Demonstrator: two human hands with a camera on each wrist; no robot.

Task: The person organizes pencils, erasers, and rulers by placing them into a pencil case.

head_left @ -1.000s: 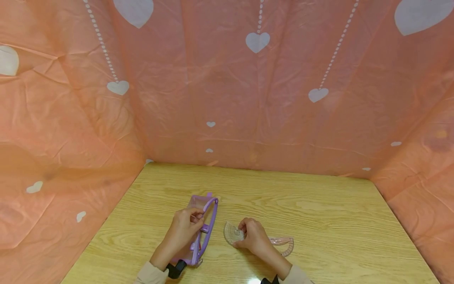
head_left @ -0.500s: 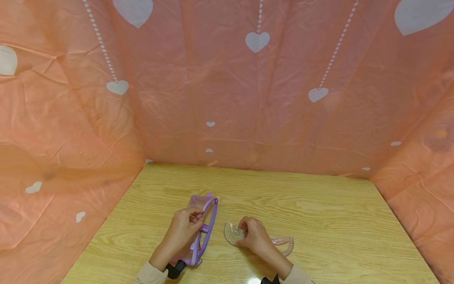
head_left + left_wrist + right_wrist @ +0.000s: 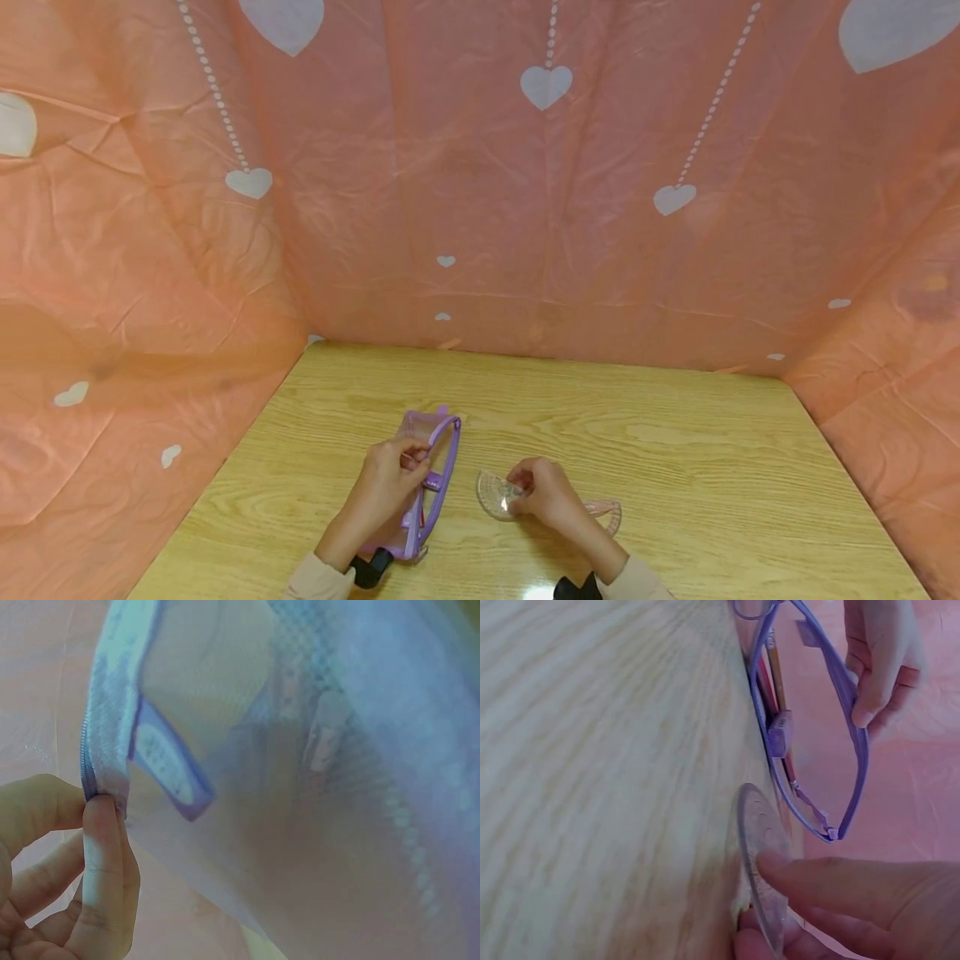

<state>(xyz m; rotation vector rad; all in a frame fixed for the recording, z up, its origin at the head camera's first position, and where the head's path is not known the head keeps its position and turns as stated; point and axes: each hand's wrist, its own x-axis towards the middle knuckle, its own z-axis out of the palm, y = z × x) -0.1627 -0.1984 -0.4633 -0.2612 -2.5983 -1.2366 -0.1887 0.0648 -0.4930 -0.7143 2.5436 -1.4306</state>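
Observation:
A purple mesh zip pencil case lies on the table with its mouth spread apart. My left hand pinches the zip edge of that case between thumb and fingers, pulling it up. In the right wrist view, several pencils and a purple block-like item show inside the opening. To the right of the case, my right hand pinches a clear protractor by its right side; the right wrist view shows it on edge between thumb and fingers. A second, pinkish protractor lies partly hidden behind the right forearm.
The wood-grain table is walled on three sides by an orange sheet with white hearts. Each wrist wears a black strap; the left one sits close to the near end of the case.
My right hand has shifted slightly right and tilted the clear protractor, which now catches a glint. The forearm covers more of the pinkish protractor. My left hand and the case stay put.

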